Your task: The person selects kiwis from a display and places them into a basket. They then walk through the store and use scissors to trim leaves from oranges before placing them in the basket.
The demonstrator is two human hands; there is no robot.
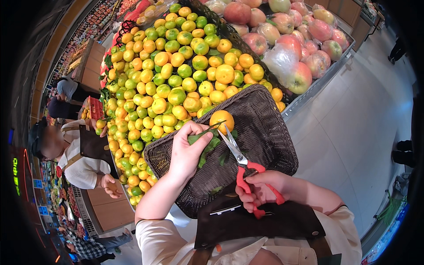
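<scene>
My left hand (190, 149) pinches a leafy stem (212, 126) between thumb and fingers. An orange mandarin (222, 121) is at the stem's far end, over the rim of a dark brown wicker basket (281, 145). My right hand (261, 190) grips red-handled fruit shears (244, 165). Their silver blades are parted, with the tips right by the stem, just below the mandarin. Whether the blades touch the stem I cannot tell. Green leaves (208, 149) hang from my left fingers over the basket, and a few more leaves (217, 190) lie inside it.
Heaped green and orange mandarins (165, 86) fill the stand beyond the basket. Wrapped apples (291, 49) are piled at upper right. At left, a co-worker in a dark apron (94, 149) stands beside the mandarins. Other people (68, 91) are farther back. Tiled floor (331, 116) runs along the right.
</scene>
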